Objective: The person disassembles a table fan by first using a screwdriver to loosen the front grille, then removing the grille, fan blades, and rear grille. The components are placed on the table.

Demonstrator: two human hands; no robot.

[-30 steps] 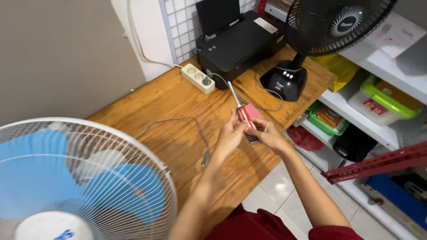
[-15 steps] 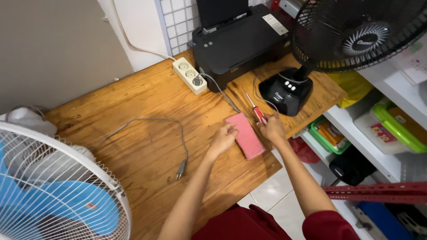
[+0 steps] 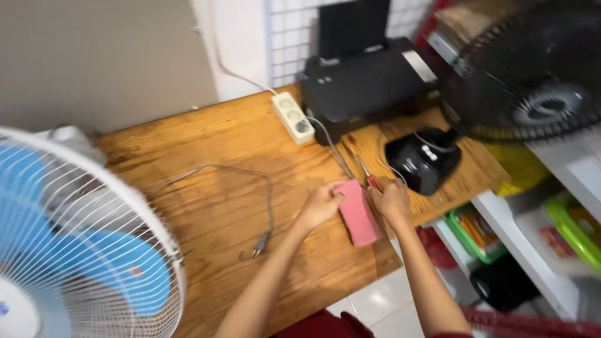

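Two hands meet over the desk (image 3: 206,150): the left hand (image 3: 320,205) grips the pink case (image 3: 358,213) lying between them, long axis toward the person, while the right hand (image 3: 391,200) clasps a red-handled screwdriver (image 3: 368,175) just beside it.

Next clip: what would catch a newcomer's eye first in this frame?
Probably the big white fan with blue blades filling the lower left corner, close to the camera. Next, at the middle of the wooden table, the left hand and right hand meet around a pink block, the right hand also holding a red-handled screwdriver. Behind them sit a black printer and a blurred black fan at upper right.
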